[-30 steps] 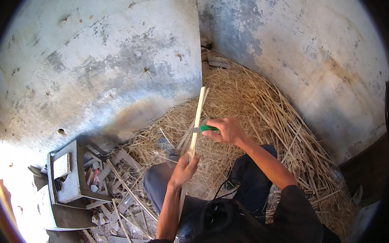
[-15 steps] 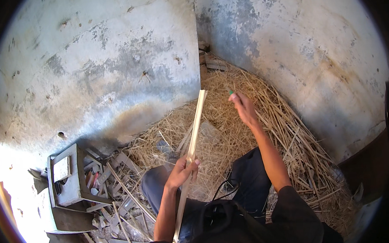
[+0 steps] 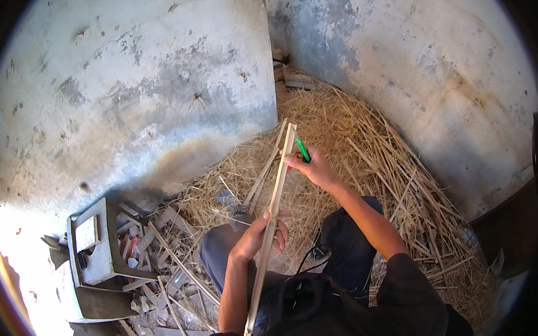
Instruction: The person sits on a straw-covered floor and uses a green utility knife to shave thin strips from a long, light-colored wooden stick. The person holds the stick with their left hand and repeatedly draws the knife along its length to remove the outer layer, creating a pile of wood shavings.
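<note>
A long, pale split bamboo strip (image 3: pixel 277 194) slants up from my lap, its cut end showing at the top. My left hand (image 3: pixel 261 235) is around its middle, thumb laid on the strip and the other fingers curled loosely behind. Close to the strip's upper end is my right hand (image 3: pixel 318 170), closed on a slim green-handled tool (image 3: pixel 303 149). Its thumb and fingertips touch the strip's side. No blade of the green tool can be made out; part of it is hidden by the hand.
Straw-like shavings (image 3: pixel 333 114) cover the floor ahead. Long thin strips (image 3: pixel 411 198) lie piled along the right wall. A worn wooden cabinet (image 3: pixel 107 247) lies at left beside scrap wood (image 3: pixel 169 223). Peeling walls (image 3: pixel 157 83) meet in a corner.
My right hand has come left and down onto the bamboo strip, with more of the green tool showing. The strip has shifted slightly right, and the left fingers have loosened a little.
</note>
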`<action>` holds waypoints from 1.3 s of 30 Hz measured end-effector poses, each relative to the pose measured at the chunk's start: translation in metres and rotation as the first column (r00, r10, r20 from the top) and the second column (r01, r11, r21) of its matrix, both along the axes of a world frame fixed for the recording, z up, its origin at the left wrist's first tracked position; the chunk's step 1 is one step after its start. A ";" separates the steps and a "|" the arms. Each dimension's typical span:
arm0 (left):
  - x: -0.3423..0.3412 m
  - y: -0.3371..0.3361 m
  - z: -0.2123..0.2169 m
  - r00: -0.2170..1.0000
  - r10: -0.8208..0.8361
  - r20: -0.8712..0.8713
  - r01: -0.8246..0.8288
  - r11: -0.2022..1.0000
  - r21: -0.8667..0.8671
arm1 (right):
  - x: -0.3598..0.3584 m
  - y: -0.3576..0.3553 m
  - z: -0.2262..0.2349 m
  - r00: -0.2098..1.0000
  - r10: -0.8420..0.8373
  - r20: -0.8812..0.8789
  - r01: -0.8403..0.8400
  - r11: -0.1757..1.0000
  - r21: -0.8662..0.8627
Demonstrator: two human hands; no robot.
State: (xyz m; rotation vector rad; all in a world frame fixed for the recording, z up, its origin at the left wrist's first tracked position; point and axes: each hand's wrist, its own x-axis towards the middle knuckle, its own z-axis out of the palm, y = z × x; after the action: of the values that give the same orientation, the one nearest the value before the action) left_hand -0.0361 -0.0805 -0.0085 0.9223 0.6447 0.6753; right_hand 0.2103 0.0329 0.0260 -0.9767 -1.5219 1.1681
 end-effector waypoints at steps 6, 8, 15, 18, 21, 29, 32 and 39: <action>-0.006 -0.001 -0.007 0.991 -0.120 -0.060 0.120 0.993 0.009 | 0.004 -0.004 0.006 1.000 0.003 -0.013 -0.003 1.000 -0.021; -0.005 -0.001 -0.002 0.993 -0.102 -0.057 0.101 0.994 -0.030 | 0.008 -0.002 0.003 0.999 0.024 0.048 -0.025 0.999 0.021; -0.011 0.003 -0.002 0.994 0.071 -0.077 -0.071 0.997 0.004 | 0.001 -0.009 -0.005 0.860 -0.120 0.496 -0.131 0.887 0.442; -0.014 0.005 -0.004 0.994 0.102 -0.033 -0.102 0.995 -0.003 | -0.004 -0.016 -0.021 0.794 -0.102 0.600 -0.282 0.812 0.510; -0.017 0.003 -0.005 0.990 0.143 0.010 -0.143 0.990 -0.019 | -0.015 -0.024 -0.030 0.764 -0.110 0.636 -0.355 0.751 0.557; -0.021 0.000 0.000 0.985 0.162 0.062 -0.155 0.982 -0.105 | -0.026 -0.024 -0.026 0.779 -0.200 0.594 -0.312 0.697 0.645; -0.019 -0.001 0.003 0.986 0.162 0.049 -0.153 0.977 -0.148 | -0.026 -0.022 -0.025 0.793 -0.262 0.550 -0.274 0.653 0.706; -0.019 0.000 0.004 0.990 0.111 0.090 -0.097 0.985 -0.144 | -0.020 -0.018 -0.019 0.769 -0.296 0.566 -0.287 0.632 0.720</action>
State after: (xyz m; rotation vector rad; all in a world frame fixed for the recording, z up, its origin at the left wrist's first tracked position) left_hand -0.0550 -0.0800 -0.0047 0.7252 0.6477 0.7545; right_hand 0.1899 0.0145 0.0069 -0.7605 -2.2852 -0.0100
